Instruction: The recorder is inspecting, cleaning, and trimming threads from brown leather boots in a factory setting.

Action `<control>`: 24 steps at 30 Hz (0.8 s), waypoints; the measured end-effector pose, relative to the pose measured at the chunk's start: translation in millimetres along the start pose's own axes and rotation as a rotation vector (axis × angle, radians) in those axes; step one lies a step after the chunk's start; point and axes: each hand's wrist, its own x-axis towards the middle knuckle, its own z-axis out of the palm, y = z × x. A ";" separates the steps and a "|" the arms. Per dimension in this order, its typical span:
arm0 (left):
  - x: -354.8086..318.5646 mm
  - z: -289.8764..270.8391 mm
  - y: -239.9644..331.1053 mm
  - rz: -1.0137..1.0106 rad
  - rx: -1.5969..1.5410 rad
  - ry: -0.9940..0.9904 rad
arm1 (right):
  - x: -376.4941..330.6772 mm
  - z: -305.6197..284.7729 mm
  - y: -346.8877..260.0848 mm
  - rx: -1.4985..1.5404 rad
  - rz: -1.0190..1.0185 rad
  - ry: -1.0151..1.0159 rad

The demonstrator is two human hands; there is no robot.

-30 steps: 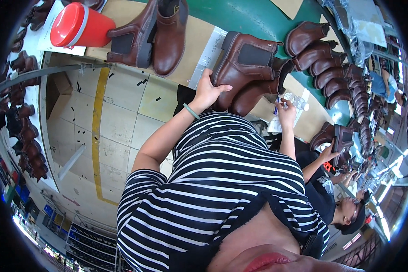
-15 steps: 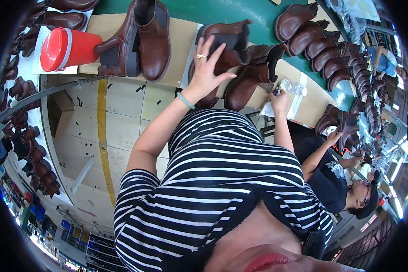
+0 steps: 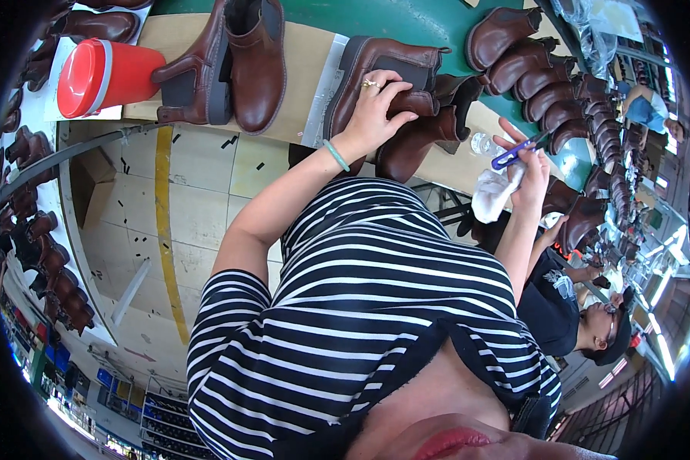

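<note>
One brown boot [image 3: 363, 63] lies beneath the loosely spread left hand [image 3: 372, 115], while the right hand [image 3: 535, 175] pinches a slim blue tool [image 3: 507, 157] and a white cloth [image 3: 492, 195].

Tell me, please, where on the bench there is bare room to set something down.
Bare cardboard shows between the boot pair beside the red container and the boot under the left hand. The green tabletop beyond that boot, left of the row of boots, is also bare. It is crowded along that row and between the red container and the boot pair.
</note>
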 end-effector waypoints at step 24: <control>22.0 12.1 5.7 -0.089 0.173 0.036 | 65.5 98.9 -39.8 -1.475 -0.357 -0.453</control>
